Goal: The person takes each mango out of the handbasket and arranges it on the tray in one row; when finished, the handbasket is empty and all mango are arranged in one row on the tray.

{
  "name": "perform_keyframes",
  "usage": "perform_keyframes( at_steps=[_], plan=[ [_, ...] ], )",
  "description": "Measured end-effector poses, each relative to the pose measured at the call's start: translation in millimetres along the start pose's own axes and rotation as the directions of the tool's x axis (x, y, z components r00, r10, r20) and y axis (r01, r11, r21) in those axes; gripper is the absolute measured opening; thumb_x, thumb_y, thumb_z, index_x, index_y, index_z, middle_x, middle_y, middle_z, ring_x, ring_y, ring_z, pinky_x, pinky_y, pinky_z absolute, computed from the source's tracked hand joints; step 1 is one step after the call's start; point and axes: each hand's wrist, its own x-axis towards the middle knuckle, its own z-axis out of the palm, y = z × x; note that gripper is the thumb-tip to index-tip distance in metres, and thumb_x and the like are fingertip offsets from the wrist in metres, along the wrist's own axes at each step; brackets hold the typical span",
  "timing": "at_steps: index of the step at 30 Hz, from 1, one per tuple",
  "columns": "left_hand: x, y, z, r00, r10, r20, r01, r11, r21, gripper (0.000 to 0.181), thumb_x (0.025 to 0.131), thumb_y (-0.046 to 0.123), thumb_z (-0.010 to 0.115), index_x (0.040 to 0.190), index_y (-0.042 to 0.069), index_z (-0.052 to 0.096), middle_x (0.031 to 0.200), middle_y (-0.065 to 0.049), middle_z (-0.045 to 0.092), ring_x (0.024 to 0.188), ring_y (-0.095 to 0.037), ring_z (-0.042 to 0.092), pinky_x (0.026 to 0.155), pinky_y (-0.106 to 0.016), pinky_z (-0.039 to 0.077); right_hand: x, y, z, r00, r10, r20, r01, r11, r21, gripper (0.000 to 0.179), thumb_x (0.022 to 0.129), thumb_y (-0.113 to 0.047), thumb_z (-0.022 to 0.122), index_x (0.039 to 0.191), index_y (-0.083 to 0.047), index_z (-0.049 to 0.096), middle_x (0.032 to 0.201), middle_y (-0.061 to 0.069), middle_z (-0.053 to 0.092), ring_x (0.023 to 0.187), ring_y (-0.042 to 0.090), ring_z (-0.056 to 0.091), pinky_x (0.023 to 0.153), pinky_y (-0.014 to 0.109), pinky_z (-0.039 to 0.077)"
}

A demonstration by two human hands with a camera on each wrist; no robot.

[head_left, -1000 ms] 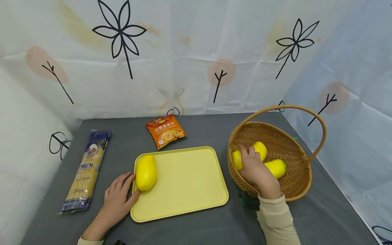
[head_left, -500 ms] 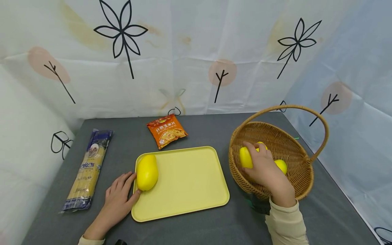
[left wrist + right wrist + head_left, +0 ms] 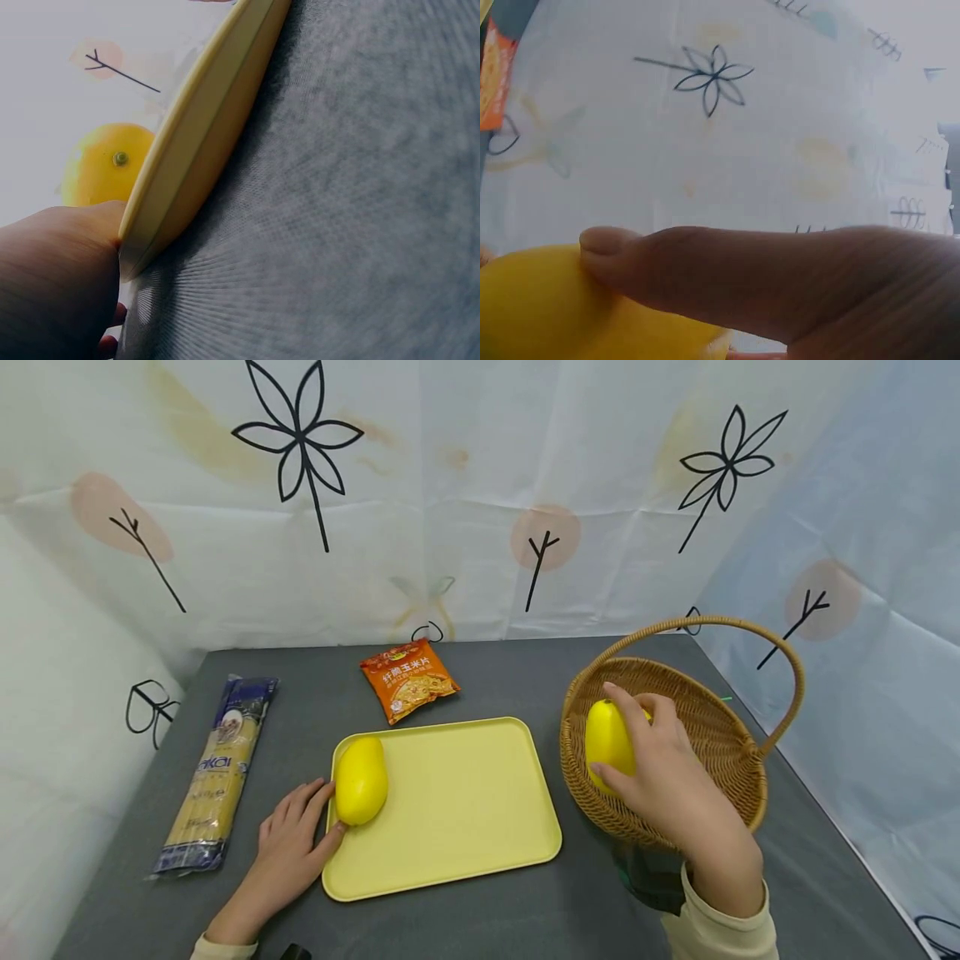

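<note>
The right hand (image 3: 667, 768) holds a fruit (image 3: 609, 743), which is yellow and long, between its curled fingers and the thumb. In the right wrist view the thumb lies on the fruit's smooth side. In the head view this fruit appears within the rim of the basket (image 3: 731, 756); whether it touches the basket's bottom, I cannot tell.

The left hand (image 3: 294, 843) is relaxed, with the fingers rather straight and the thumb apart from them. Its thumb touches the left edge of the tray (image 3: 465, 806). Just beside, a second fruit (image 3: 362, 781) lies on the tray along this same edge; the left wrist view shows its small stem end.

The basket stands on the grey bench (image 3: 517, 681), to the right of the tray. Behind the tray lies an orange snack bag (image 3: 409, 683), and on the far left a pasta pack (image 3: 213, 777).
</note>
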Motion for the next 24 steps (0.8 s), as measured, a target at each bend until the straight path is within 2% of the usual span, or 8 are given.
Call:
perform_keyframes(
  at_steps=[5,10,16,21,24],
  plan=[
    [-0.1,-0.4,0.3,1.0,0.004,-0.004,-0.004,1.0,0.006,0.065,0.096,0.043,0.054,0.146,0.008,0.035,0.149,-0.019,0.028,0.135,-0.043,0.019,0.095,-0.062,0.017,-5.2,-16.4,-1.0,0.995,-0.092,-0.046,0.093,0.995,0.03,0.082,0.08,-0.015,0.078,0.147,-0.018,0.032,0.131,0.026,0.032,0.103,0.04,0.05,0.076,0.05,0.052],
    [-0.5,0.4,1.0,1.0,0.008,-0.008,-0.008,1.0,0.01,0.064,0.096,0.043,0.054,0.146,0.007,0.036,0.149,-0.019,0.029,0.134,-0.042,0.02,0.095,-0.062,0.018,1.4,-30.4,8.6,0.99,-0.13,-0.056,0.134,0.988,0.073,0.083,0.08,-0.02,0.078,0.148,-0.017,0.03,0.131,0.024,0.032,0.101,0.036,0.053,0.076,0.045,0.053],
    [-0.7,2.9,0.9,0.999,0.032,-0.026,-0.031,0.999,0.011,0.062,0.096,0.041,0.055,0.144,0.006,0.038,0.147,-0.019,0.031,0.133,-0.043,0.023,0.094,-0.062,0.019,18.3,-41.5,35.5,0.982,-0.173,-0.078,0.182,0.973,0.142,0.086,0.075,-0.023,0.083,0.145,-0.017,0.034,0.128,0.021,0.032,0.099,0.031,0.053,0.078,0.039,0.052],
    [-0.8,3.1,0.7,0.999,0.026,-0.022,-0.026,1.0,0.011,0.062,0.096,0.041,0.055,0.144,0.006,0.038,0.147,-0.019,0.03,0.133,-0.043,0.022,0.094,-0.062,0.019,31.8,-50.7,63.6,0.976,-0.203,-0.073,0.213,0.959,0.184,0.076,0.073,-0.023,0.084,0.131,-0.007,0.038,0.128,0.017,0.032,0.096,0.026,0.055,0.078,0.033,0.052],
    [-1.1,2.3,0.4,1.0,0.013,-0.013,-0.013,1.0,0.011,0.063,0.096,0.042,0.054,0.145,0.006,0.037,0.148,-0.019,0.03,0.134,-0.042,0.021,0.095,-0.062,0.018,40.0,-55.5,79.5,0.966,-0.242,-0.09,0.255,0.946,0.199,0.074,0.073,-0.02,0.085,0.124,-0.002,0.036,0.122,0.016,0.038,0.096,0.025,0.053,0.079,0.033,0.05]
  ],
)
